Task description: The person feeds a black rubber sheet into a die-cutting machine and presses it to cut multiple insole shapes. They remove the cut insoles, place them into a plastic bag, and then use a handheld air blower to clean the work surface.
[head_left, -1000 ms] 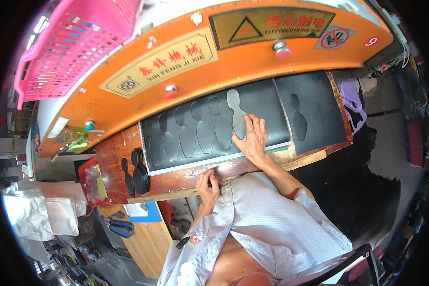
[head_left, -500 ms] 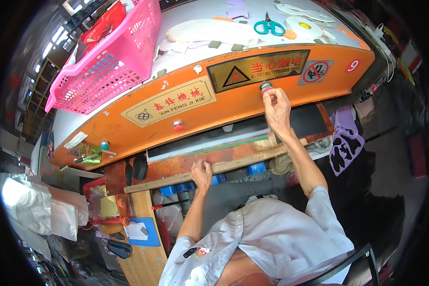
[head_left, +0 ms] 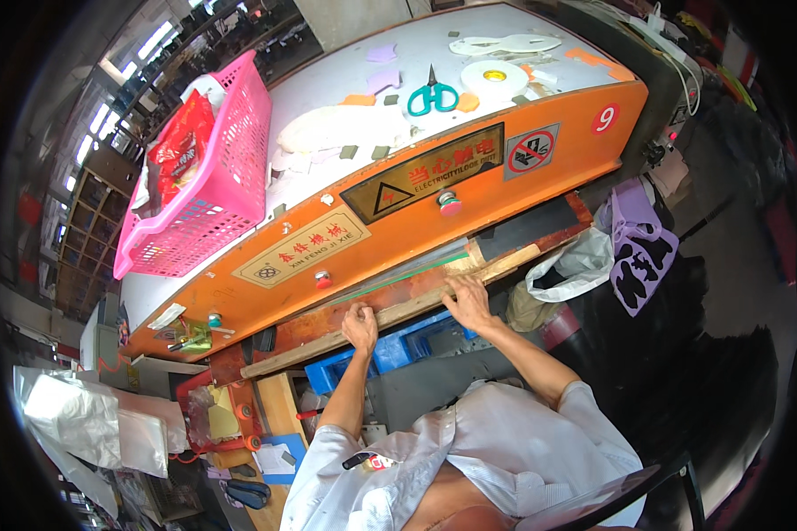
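Both hands are at a long wooden rail (head_left: 407,311) along the front edge of a reddish-brown board (head_left: 328,328). My left hand (head_left: 360,327) is closed with its fingers curled over the rail. Farther right, my right hand (head_left: 469,301) has its fingers bent over the same rail. Just beyond the board stands the orange beam (head_left: 549,188) of a machine. A red push button (head_left: 450,204) sticks out of its front, apart from my right hand, and a second red button (head_left: 323,280) sits farther left.
On the beam's white top lie teal-handled scissors (head_left: 432,100), a tape roll (head_left: 494,80) and foam scraps. A pink basket (head_left: 205,217) with red packages stands at its left. Blue crates (head_left: 400,347) are below the rail. Purple cut-out sheet (head_left: 639,265) hangs at right.
My right hand has left the button on the orange beam and come down onto the wooden rail. My left hand stays at the rail. The view has shifted.
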